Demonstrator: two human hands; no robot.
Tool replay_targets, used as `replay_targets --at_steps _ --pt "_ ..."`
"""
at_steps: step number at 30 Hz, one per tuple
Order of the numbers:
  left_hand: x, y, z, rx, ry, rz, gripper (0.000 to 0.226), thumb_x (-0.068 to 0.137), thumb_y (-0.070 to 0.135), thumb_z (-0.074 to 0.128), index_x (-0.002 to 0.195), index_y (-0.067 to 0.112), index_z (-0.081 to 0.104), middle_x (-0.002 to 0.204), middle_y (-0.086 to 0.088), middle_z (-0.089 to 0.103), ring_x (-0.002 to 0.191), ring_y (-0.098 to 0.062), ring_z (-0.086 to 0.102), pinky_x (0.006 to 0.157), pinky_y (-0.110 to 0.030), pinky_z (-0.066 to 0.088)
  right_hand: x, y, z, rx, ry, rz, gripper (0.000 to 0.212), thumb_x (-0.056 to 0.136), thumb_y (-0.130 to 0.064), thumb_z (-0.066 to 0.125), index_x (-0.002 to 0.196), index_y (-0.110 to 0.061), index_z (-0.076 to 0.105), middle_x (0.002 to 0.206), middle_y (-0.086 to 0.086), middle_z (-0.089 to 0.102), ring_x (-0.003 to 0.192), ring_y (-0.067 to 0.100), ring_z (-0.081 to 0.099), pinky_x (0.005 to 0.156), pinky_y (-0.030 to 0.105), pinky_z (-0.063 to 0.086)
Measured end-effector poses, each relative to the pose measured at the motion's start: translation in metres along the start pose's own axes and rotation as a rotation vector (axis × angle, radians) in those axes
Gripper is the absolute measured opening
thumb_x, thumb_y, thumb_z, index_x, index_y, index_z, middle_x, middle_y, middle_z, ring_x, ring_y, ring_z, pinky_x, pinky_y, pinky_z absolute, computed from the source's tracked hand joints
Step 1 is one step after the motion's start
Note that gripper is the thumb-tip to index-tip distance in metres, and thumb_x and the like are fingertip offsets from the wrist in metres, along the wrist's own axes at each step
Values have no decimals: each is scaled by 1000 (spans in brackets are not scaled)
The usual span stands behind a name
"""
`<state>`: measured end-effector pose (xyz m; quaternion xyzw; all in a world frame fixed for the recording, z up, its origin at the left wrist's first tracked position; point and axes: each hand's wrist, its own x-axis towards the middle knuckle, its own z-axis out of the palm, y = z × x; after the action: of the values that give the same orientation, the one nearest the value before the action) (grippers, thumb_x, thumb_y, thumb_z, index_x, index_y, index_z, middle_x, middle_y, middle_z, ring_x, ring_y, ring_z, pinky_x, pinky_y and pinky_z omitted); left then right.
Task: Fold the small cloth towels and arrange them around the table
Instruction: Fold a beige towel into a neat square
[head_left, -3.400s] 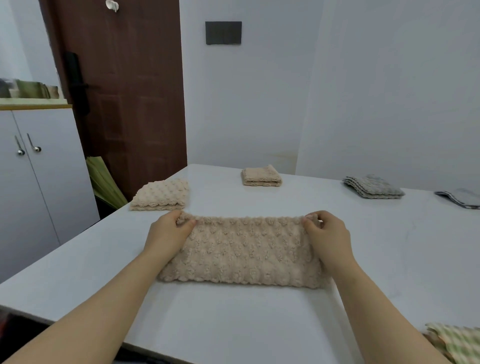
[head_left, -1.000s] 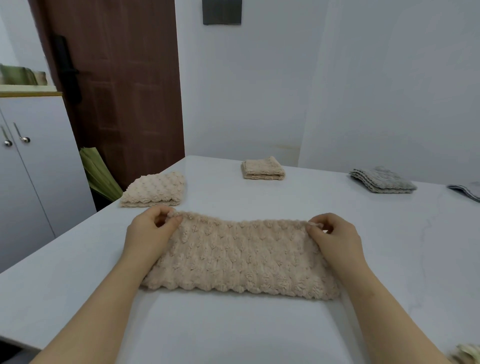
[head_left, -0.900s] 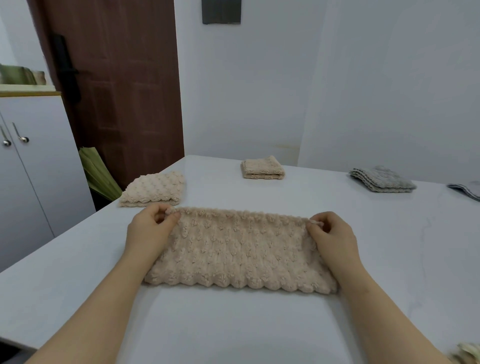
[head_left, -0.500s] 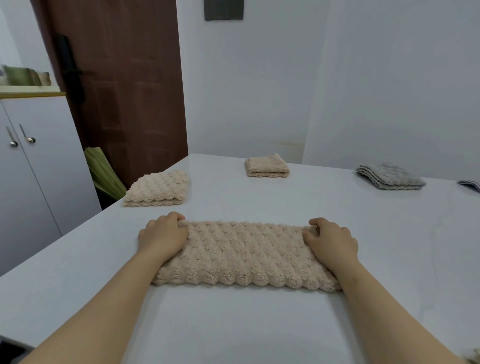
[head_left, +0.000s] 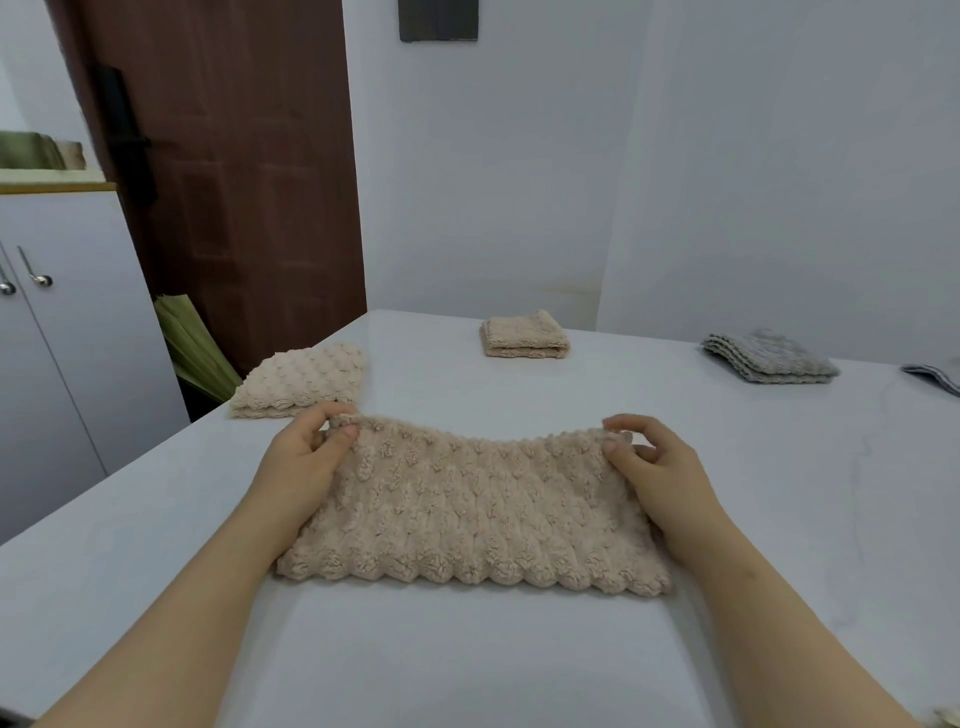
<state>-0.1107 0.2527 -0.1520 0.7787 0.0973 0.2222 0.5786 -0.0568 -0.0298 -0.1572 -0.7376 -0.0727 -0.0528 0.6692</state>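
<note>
Head view: both forearms reach in from the lower corners of the frame and meet at a beige bobbled towel lying in the centre on the white table. The left hand is at the towel's left end, with thumb and forefinger curled and pinching the upper left corner, which is lifted a little off the surface. The right hand mirrors it at the right end, thumb and forefinger pinching the upper right corner, the other fingers loosely bent behind. Between the two pinched corners the far edge sags in a shallow curve, while the near scalloped edge lies flat on the table. The towel forms a long band, wider than it is deep

In the middle left of the frame a folded cream towel lies near the table's left edge, just past the left hand but apart from it. A smaller folded tan towel sits at the far edge in the upper centre, with a folded grey towel to its right. Another grey cloth is cut off by the right border. A brown door and a white cabinet fill the upper left
</note>
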Motion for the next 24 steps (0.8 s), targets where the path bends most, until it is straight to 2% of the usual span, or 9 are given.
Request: replay_targets --at_steps 2,4,8,12,15,16,19,22,24 --pt "-1 1 -1 -29 11 -6 22 94 18 49 86 36 59 90 -13 60 83 -25 54 72 -34 45 -1 -1 0 21 23 -22 16 86 -6 61 80 -20 68 76 8 65 71 19 56 69 31 47" --pt "-2 3 -2 -71 29 -32 18 94 19 50 89 31 62 91 -9 64 84 -22 59 77 -35 48 -1 -2 -3 49 89 -30 15 82 -5 65 74 -17 69 71 0 67 70 12 59 67 21 50" --pt "-3 3 -3 -242 23 -132 18 90 3 54 86 17 64 76 -7 63 68 -17 57 62 -26 46 -1 -5 -11 88 209 -58 13 78 -7 70 69 -17 68 57 -10 67 58 0 60 57 12 50" --pt "-3 5 1 -366 -22 -228 22 89 -5 50 79 12 60 69 -6 61 62 -15 54 59 -25 44 -1 -9 -15 110 325 -92 14 77 -11 72 69 -18 64 64 -5 66 64 6 59 67 19 50" --pt "-5 3 6 -329 -77 -220 11 90 11 54 81 11 61 59 2 64 55 -11 58 50 -21 48 -1 -8 -14 -26 343 -116 16 82 -12 67 72 -22 59 76 -3 62 74 11 56 69 20 47" --pt "-5 1 7 -271 -65 -190 11 91 14 55 82 12 61 59 3 64 57 -13 57 52 -22 47 -1 -6 -13 -87 328 -114 17 84 -12 64 74 -24 58 79 -2 62 78 13 56 73 24 45" --pt "-7 -5 9 -41 2 -94 6 93 19 52 88 21 56 72 -7 63 57 -21 46 52 -25 37 -3 -2 -11 -253 265 -74 10 91 -15 54 94 -24 58 96 7 65 82 18 56 77 30 43" --pt "-8 -7 11 140 22 -20 14 95 17 44 97 29 51 72 -4 60 45 -16 35 38 -19 31 -5 -4 -11 -507 144 36 36 95 -19 40 131 -21 39 92 5 61 75 19 55 65 30 41" --pt "-8 -7 13 221 19 -11 20 96 13 40 94 28 53 76 -3 60 47 -16 36 39 -18 32 -10 -9 -12 -688 44 138 52 93 -28 43 140 -20 23 88 3 58 81 22 57 72 35 46"
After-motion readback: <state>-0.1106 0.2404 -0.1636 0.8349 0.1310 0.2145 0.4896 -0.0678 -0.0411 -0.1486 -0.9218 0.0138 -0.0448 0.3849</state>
